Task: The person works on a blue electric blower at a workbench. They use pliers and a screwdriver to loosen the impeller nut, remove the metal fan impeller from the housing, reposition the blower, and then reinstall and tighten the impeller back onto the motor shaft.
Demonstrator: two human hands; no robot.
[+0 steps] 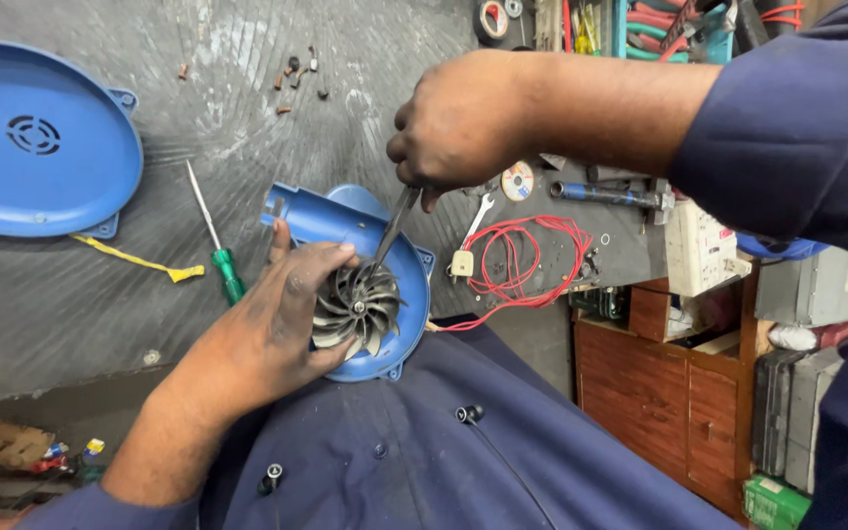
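Observation:
My left hand (272, 329) grips a blue blower housing (399, 265) and its grey metal fan wheel (357, 306), held over my lap at the edge of the bench. My right hand (458, 123) holds a slim metal tool (395, 226), likely pliers, whose tip reaches down to the fan wheel. The tool's handle is hidden inside my fist.
A blue housing cover (36, 137) lies at the far left of the grey bench top (149, 294). A green-handled screwdriver (218, 245), a yellow strip (139, 260), several small screws (296, 79), a red wire coil (522, 255) and a small spanner (478, 216) lie around. Wooden drawers (679, 393) stand at the right.

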